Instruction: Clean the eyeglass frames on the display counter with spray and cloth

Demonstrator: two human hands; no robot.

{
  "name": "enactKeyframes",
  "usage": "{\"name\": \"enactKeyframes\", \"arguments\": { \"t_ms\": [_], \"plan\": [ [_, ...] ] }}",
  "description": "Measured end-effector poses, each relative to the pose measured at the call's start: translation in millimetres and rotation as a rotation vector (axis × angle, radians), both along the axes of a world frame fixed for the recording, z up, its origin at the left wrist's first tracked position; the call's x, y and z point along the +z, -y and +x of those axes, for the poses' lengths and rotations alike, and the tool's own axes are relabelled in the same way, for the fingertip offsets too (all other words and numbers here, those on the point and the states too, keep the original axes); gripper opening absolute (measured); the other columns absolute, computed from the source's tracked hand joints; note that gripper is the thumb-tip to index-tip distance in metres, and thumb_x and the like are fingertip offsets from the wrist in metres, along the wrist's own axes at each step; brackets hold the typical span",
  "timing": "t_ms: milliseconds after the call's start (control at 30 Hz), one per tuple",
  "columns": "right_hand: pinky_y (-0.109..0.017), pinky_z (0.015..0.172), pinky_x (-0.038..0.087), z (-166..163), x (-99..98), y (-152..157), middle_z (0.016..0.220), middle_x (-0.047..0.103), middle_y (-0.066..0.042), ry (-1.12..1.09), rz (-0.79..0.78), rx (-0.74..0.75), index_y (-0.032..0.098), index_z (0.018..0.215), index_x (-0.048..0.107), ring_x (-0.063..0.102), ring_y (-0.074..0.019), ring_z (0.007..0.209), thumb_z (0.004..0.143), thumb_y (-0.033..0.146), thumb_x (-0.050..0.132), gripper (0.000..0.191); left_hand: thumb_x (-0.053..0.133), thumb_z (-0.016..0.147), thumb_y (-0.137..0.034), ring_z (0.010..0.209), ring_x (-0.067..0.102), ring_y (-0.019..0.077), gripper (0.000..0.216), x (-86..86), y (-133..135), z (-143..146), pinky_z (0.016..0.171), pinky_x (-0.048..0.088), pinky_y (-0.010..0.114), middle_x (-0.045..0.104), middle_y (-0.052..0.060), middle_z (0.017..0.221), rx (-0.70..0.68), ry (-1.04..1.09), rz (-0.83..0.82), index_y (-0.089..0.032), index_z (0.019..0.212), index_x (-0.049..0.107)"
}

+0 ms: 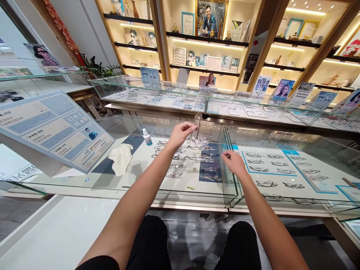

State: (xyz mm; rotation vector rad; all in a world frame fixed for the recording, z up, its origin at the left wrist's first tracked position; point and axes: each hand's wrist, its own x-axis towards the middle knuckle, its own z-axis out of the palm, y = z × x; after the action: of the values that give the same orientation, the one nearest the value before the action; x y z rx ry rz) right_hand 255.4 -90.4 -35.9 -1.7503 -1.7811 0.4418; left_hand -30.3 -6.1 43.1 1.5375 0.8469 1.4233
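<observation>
My left hand [180,135] reaches out over the glass showcase and pinches a pair of thin-framed eyeglasses [198,122], held upright above the glass. Over the seam between two cases, my right hand [234,162] has its fingers curled together; whether something small sits in them I cannot make out. Rows of eyeglasses [211,169] lie inside the case beneath my hands. To the left of my left forearm are a small white-and-blue bottle [146,137] and a crumpled cream cloth [120,158].
A large tilted information sign [56,129] stands at left on the counter. More eyeglasses [278,164] lie in the right-hand case. Another glass showcase [180,99] runs across behind, with lit shelves [208,39] beyond. The glass edges [233,150] meet near my right hand.
</observation>
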Motion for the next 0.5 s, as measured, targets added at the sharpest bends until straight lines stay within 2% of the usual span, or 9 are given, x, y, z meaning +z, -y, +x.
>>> {"name": "enactKeyframes", "arguments": {
  "t_ms": [133,233,367,500],
  "plan": [
    [-0.032,0.072,0.049,-28,37.8,-26,0.092,0.078,-0.004,-0.286,0.227,0.146,0.023,0.092,0.075,0.067,-0.0213,0.081,0.095,0.045,0.058,0.028,0.085,0.073,-0.061,0.097,0.070,0.0223,0.046,-11.4,-8,9,0.095,0.053,0.038,0.078,0.008,0.099,0.033,0.029,0.022,-0.018,0.088,0.075],
    [-0.031,0.073,0.049,-53,54.1,-43,0.093,0.078,-0.004,-0.410,0.319,0.239,0.022,0.097,0.076,0.066,-0.0198,0.080,0.095,0.046,0.062,0.029,0.084,0.077,-0.058,0.094,0.069,0.0210,0.043,-25.9,-8,20,0.091,0.053,0.036,0.078,0.008,0.097,0.016,0.034,0.028,-0.018,0.089,0.075],
    [-0.031,0.073,0.048,-73,54.6,-59,0.094,0.077,-0.004,-0.416,0.364,0.310,0.022,0.099,0.076,0.064,-0.0188,0.079,0.093,0.046,0.066,0.027,0.083,0.078,-0.056,0.087,0.067,0.0193,0.039,-47.7,-3,31,0.084,0.053,0.034,0.076,0.005,0.090,0.004,0.074,0.019,-0.018,0.086,0.074],
    [-0.031,0.072,0.048,-77,44.7,-66,0.088,0.075,-0.003,-0.399,0.397,0.327,0.022,0.092,0.075,0.062,-0.0180,0.076,0.093,0.046,0.068,0.025,0.084,0.079,-0.054,0.086,0.068,0.0200,0.038,-58.9,-2,32,0.085,0.055,0.035,0.076,0.006,0.090,-0.001,0.061,0.019,-0.018,0.086,0.075]
  ]
}}
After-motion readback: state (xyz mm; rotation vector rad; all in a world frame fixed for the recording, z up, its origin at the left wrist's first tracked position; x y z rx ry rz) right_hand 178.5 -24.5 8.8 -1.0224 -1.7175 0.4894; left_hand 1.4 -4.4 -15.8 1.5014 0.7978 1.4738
